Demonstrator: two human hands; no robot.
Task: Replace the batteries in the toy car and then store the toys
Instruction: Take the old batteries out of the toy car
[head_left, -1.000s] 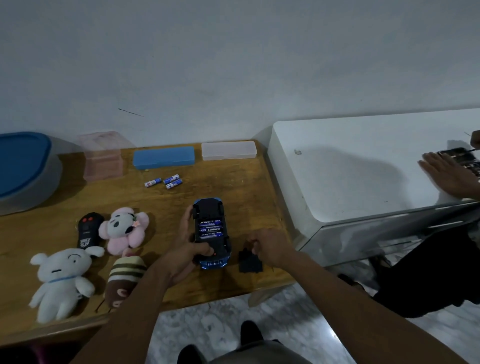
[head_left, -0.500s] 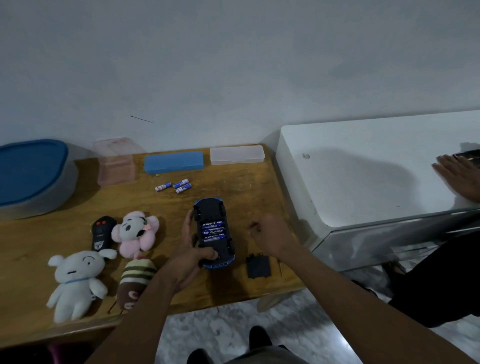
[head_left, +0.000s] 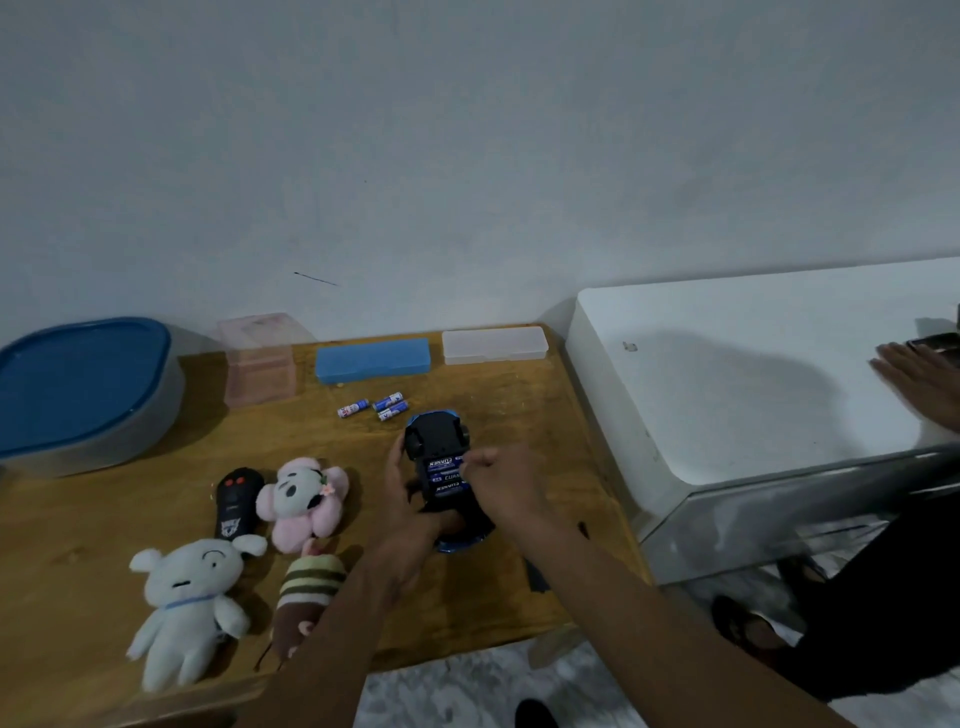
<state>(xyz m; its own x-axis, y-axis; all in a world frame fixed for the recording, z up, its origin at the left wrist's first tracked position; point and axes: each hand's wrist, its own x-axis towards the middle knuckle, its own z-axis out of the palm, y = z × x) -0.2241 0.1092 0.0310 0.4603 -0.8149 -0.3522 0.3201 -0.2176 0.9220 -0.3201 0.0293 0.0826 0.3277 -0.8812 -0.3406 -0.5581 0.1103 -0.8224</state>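
Note:
The blue toy car (head_left: 435, 441) lies upside down on the wooden table (head_left: 519, 395), its open compartment showing the fitted batteries (head_left: 442, 475). My left hand (head_left: 402, 501) grips the car from the left side and rear. My right hand (head_left: 501, 480) is over the car's right side, its fingertips pinched on the right end of the top fitted battery. Three loose batteries (head_left: 375, 406) lie just beyond the car. The black battery cover (head_left: 537, 576) lies near the table's front edge, partly hidden by my right forearm.
Left of the car are a black remote (head_left: 236, 501), a pink plush (head_left: 304, 496), a white plush (head_left: 182, 597) and a striped plush (head_left: 307, 592). At the back stand a blue-lidded tub (head_left: 78, 384), pink box (head_left: 257, 358), blue case (head_left: 371, 359) and clear case (head_left: 493, 344). Another person's hand (head_left: 919, 382) rests on the white cabinet (head_left: 753, 374).
My right hand left the battery cover on the table and moved up and left onto the car's battery compartment. My left hand kept hold of the car.

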